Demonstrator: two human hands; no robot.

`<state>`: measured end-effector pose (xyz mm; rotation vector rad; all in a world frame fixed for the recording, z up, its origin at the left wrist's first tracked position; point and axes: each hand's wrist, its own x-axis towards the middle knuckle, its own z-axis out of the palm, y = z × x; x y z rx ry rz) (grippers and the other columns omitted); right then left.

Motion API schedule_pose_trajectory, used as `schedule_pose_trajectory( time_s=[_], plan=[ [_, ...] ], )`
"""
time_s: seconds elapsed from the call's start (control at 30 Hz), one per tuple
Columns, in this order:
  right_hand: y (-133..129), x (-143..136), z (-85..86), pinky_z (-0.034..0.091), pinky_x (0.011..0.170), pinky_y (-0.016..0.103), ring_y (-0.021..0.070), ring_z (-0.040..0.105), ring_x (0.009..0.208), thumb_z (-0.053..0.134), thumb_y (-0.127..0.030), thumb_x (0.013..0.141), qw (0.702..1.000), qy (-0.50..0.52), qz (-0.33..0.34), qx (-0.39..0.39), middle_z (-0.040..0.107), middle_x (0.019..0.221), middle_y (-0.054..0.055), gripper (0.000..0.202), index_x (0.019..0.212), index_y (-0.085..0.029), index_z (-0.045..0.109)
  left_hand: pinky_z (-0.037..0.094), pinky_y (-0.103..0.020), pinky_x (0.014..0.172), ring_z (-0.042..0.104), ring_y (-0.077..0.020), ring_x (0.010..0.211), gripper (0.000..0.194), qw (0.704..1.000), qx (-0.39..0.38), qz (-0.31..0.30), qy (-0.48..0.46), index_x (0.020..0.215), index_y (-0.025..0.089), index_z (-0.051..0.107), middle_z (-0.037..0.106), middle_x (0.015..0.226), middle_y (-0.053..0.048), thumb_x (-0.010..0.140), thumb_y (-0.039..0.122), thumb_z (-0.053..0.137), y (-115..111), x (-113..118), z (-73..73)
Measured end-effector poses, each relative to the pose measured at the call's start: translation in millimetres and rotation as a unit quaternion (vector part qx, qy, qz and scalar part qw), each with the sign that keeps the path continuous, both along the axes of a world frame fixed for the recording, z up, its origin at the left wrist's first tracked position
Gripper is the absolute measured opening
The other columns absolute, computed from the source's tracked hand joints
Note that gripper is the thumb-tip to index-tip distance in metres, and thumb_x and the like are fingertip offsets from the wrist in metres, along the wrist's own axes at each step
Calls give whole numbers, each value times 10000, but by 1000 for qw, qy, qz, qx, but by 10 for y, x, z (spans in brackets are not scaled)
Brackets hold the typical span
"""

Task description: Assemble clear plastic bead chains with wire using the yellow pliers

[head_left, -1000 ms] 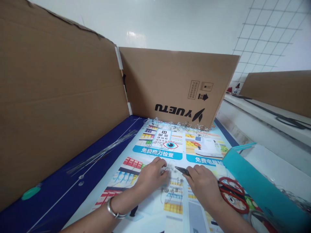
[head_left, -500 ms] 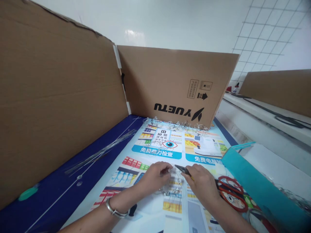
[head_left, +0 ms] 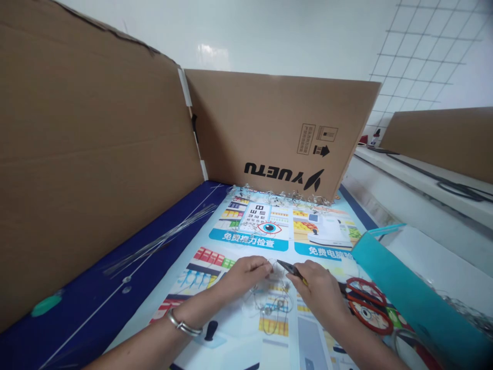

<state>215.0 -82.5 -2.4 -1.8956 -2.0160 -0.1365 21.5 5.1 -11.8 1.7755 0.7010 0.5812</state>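
Note:
My left hand (head_left: 250, 274), with a silver bangle at its wrist, pinches a thin wire piece (head_left: 278, 304) that carries clear beads and hangs in loops over the printed sheet. In my right hand (head_left: 319, 282) is a pair of pliers (head_left: 293, 270) with dark pointed jaws and a bit of yellow on the handle. The jaw tips point left, close to the wire at my left fingertips. Whether they touch it I cannot tell. Red-handled scissors (head_left: 370, 306) lie just right of my right hand.
A teal box (head_left: 416, 288) with thin wire pieces inside stands at the right. Cardboard panels (head_left: 277, 128) rise at the back and left. Beaded wire bits (head_left: 283, 199) line the back panel's foot. Long thin wires (head_left: 165, 239) and a green oval (head_left: 46, 305) lie on the blue surface.
My left fingers have shifted and closed more at the wire's end, and the beaded loops below now hang more spread out. The pliers have stayed almost in place.

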Motion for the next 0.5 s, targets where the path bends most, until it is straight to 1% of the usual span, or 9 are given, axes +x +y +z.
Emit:
schedule_pose_trajectory(
  time_s=[0.17, 0.23, 0.33, 0.43, 0.5],
  plan=[
    [1, -8, -16, 329, 583, 237, 148, 502, 701, 438, -405, 848, 1000, 11, -8, -11, 548, 740, 17, 233, 759, -211, 533, 383, -201, 623, 491, -97, 658, 195, 995, -86, -5, -46, 782, 143, 587, 567, 723, -1, 785, 327, 526, 40, -1, -44],
    [0, -8, -21, 325, 579, 236, 148, 500, 700, 433, -407, 850, 1000, 18, -7, -17, 547, 741, 16, 237, 752, -212, 525, 388, -198, 638, 501, -98, 678, 165, 994, -93, -3, -51, 784, 146, 596, 583, 751, -4, 769, 301, 541, 52, -2, -37],
    [-6, -13, -29, 322, 576, 232, 149, 498, 701, 418, -411, 857, 999, 29, -2, -21, 543, 739, 18, 248, 749, -212, 519, 391, -197, 646, 510, -102, 690, 154, 996, -84, 0, -39, 771, 149, 612, 597, 759, -7, 749, 291, 558, 59, -7, -1],
    [-13, -23, -38, 325, 584, 231, 152, 496, 707, 418, -413, 856, 999, 37, 1, -26, 540, 738, 20, 246, 759, -213, 521, 392, -200, 636, 511, -104, 680, 171, 996, -85, 1, -20, 761, 146, 625, 601, 748, -10, 737, 308, 574, 63, -15, 28],
    [-15, -30, -47, 327, 594, 231, 151, 495, 708, 417, -409, 857, 999, 42, 1, -29, 537, 737, 18, 243, 759, -213, 520, 393, -202, 638, 514, -105, 680, 202, 994, -103, -5, -27, 763, 135, 626, 601, 747, -19, 735, 331, 586, 74, -22, 27]
  ],
)
